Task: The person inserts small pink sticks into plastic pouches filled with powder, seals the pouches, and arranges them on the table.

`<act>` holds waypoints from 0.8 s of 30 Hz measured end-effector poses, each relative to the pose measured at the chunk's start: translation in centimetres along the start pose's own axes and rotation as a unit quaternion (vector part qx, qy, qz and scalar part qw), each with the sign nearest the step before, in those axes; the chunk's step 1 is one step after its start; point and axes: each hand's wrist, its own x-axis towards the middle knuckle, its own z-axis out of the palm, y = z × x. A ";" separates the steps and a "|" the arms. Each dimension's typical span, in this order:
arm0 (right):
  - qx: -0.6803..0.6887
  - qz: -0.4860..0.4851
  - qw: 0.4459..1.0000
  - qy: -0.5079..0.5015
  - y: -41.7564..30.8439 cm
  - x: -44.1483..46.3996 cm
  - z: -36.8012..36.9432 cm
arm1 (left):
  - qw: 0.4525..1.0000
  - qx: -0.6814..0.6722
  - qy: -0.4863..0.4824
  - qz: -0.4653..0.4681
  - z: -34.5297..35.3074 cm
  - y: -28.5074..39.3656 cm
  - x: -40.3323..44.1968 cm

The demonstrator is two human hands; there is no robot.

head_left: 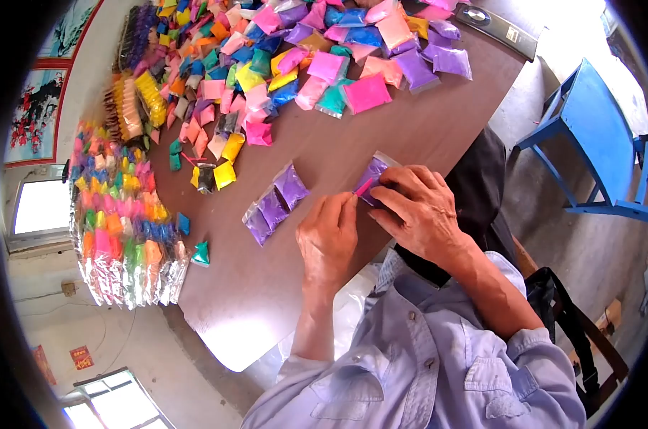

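Note:
A small clear packet with purple filling [372,171] lies at the table's front edge, with a thin bright pink strip [365,186] across it. My left hand [327,236] pinches the strip's near end between thumb and fingertips. My right hand [425,213] rests with bent fingers on the packet, its fingertips pressed by the strip; the hand hides the packet's right part. Left of my hands, a short row of joined purple packets [272,207] lies flat, touched by neither hand.
A large heap of colourful packets [326,66] covers the table's far side. Bundled packet strips [116,236] stand along the left edge. A single green packet [201,254] lies nearby. A dark long device [497,32] sits at the far right corner; a blue stool [588,136] stands beyond.

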 end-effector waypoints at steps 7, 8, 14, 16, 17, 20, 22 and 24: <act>-0.023 -0.026 0.999 0.012 0.2 -0.4 0.4 | 0.999 0.020 -0.038 0.021 -0.1 -1.0 3.2; -0.029 -0.032 0.999 0.012 0.3 -0.5 0.4 | 0.999 0.022 -0.038 0.026 0.0 -1.1 3.4; -0.007 -0.024 1.000 0.019 0.5 -0.8 -0.2 | 1.000 0.008 -0.020 0.014 -0.3 -0.1 2.7; -0.008 -0.025 1.000 0.012 0.6 -0.9 -0.3 | 1.000 0.016 0.000 -0.001 -0.2 -0.3 2.3; -0.009 -0.027 1.000 0.006 0.6 -0.9 -0.3 | 0.999 0.024 0.021 -0.016 -0.1 -0.4 2.2; -0.012 -0.031 0.999 -0.005 0.8 -0.8 -0.4 | 1.000 -0.002 0.021 -0.017 -0.2 0.4 2.3; -0.008 -0.032 0.999 -0.004 0.7 -0.6 -0.5 | 1.000 -0.006 0.001 0.009 0.3 0.4 2.1; -0.007 -0.029 1.000 -0.002 0.7 -0.6 -0.5 | 0.999 0.005 -0.034 0.022 0.6 0.4 2.1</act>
